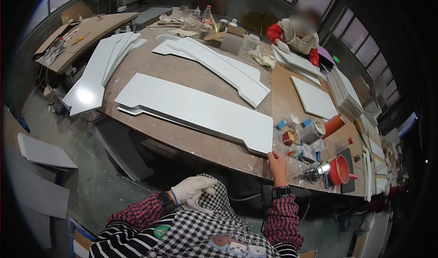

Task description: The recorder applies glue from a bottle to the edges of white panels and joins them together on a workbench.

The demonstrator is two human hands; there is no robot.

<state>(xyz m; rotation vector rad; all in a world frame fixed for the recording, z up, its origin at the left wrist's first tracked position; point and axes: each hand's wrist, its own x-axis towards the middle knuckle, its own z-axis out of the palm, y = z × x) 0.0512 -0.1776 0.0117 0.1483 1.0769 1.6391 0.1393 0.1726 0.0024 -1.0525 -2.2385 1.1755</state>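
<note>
White panel, long and flat, lies across the middle of the frame on the brown desk, its near right corner reaching the desk's front edge at centre right. It sits on top of at least one more sheet of the same cut, whose edge peeks out along its lower left side. The right hand, bare, rests with its fingertips touching that near corner; the fingers look loosely spread over the edge rather than clamped on it. The left hand, in a white work glove, sits low in the frame against a checked cloth at the person's front, fingers curled together, holding nothing that can be made out.

Judging by its straight, unsagging edges, the panel is stiff board, thin for its length and probably awkward more than heavy. The painted face looks smooth and likely slippery, and a corner could chip if knocked. A safer hold would be along the long edges, hands well apart, not by one corner.

Just beside the corner, to the right, stand small tins and jars and a red cup. More white boards are stacked at upper left, and another person works at the far end.
</note>
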